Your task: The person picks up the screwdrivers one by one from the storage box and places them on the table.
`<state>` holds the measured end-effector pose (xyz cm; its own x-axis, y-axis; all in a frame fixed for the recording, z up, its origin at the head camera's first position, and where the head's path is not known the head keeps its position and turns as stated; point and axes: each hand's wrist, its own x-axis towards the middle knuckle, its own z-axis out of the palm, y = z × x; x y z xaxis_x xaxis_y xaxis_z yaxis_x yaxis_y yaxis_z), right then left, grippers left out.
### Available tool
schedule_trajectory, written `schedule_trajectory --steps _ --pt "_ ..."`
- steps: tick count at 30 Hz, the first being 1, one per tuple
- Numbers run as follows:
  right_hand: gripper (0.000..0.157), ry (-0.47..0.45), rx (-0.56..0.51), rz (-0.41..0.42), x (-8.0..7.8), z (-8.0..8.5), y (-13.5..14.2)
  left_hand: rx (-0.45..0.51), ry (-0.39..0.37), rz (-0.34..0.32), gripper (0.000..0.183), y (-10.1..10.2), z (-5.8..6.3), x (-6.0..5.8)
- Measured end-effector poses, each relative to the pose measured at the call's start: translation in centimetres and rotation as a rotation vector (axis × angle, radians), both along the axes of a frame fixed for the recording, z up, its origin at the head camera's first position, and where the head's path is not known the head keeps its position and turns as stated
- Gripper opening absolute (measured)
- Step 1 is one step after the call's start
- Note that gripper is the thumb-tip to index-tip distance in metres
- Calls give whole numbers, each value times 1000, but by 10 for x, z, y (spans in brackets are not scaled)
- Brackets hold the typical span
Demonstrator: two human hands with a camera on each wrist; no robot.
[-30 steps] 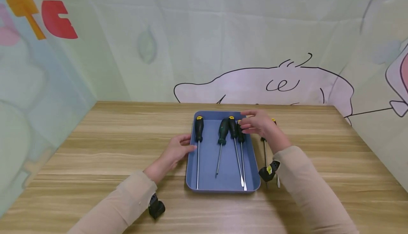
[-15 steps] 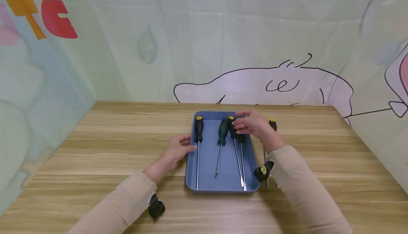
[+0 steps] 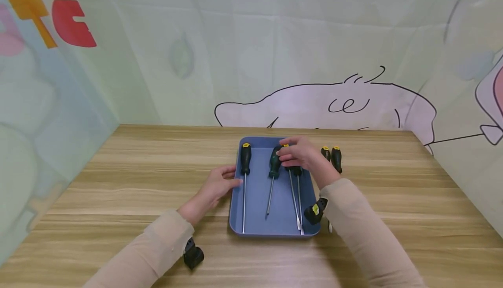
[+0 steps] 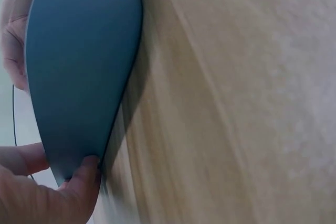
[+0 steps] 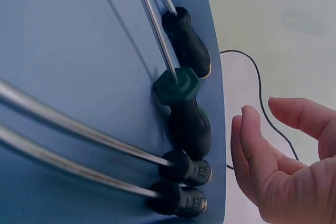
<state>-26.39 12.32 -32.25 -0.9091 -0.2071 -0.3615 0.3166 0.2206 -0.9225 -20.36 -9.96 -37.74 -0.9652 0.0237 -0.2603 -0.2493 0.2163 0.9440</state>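
My left hand pinches the left side wall of a blue tray, thumb on the rim; the left wrist view shows the wall between thumb and fingers. Inside lies a black screwdriver along the left side. To its right is a green-collared screwdriver, slightly slanted. Two more screwdrivers lie close together at the right, their handles partly hidden. Above these handles hovers my right hand, fingers relaxed and holding nothing. In the right wrist view that hand appears apart from the handles.
Two yellow-capped screwdrivers, one nearer the tray and one farther, lie on the wooden table right of it. My right forearm covers part of their shafts. A printed cloth backdrop rises behind the table.
My right hand has moved left across the tray, from the rightmost handle toward the green-collared screwdriver. Both handles on the table have come into view. The left hand and tray stay put.
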Motion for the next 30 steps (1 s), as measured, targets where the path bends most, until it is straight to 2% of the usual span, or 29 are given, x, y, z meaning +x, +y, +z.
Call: schedule_trajectory --steps 7,19,30 --pt "52 11 -20 17 -1 -3 -9 2 -2 -2 51 0 0 -1" --pt "53 -28 -55 13 -1 -5 -23 6 -21 6 50 1 2 -1" --pt "51 -26 -23 1 -2 -11 -36 22 -11 1 50 0 0 -1"
